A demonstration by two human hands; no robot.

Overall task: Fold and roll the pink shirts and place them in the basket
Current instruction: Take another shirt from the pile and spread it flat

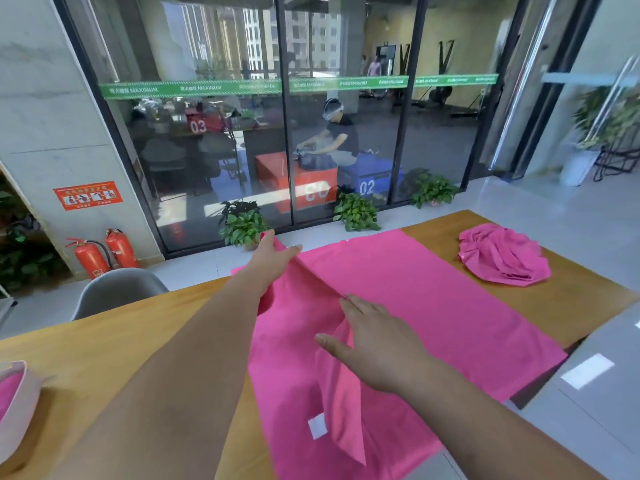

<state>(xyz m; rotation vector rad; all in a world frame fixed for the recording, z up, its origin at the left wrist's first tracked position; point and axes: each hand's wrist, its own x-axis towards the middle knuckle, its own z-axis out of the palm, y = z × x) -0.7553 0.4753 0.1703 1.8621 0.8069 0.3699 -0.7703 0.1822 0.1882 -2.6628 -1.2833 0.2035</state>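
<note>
While the left hand (273, 258) reaches toward 12 o'clock and pinches the far left edge of the bright pink cotton shirt (433, 306) between thumb and fingers, its grip narrow and full of fabric, the right hand (377, 344) lies flat on the cloth near the centre, fingers straight, its grip wide and holding nothing. The shirt is spread over the light wooden tabletop (138, 341), its left side turned in over the body and a loose flap running toward 6 o'clock. I judge this to be the lengthwise fold, with the right hand pinning the crease. The next move calls for drawing that edge straight along its whole length, smoothing it flat, then matching it from the 3 o'clock side before any rolling. A second, crumpled pink shirt (502, 254) lies at 2 o'clock on the same tabletop, well apart, and the pale round basket (14, 403) sits at 8 o'clock at the frame edge with something pink in it. As for writing, a green strip (242, 87) across the glass wall (433, 150) reads "MAXIMUM" several times, beside characters too small to read. Behind the glass a red box (199, 124) carries "03" and a blue box (367, 187) "02". The small white label (317, 426) on the shirt near 6 o'clock shows no text I can make out, and the red wall notice (88, 195) at 9 o'clock is unreadable.
</note>
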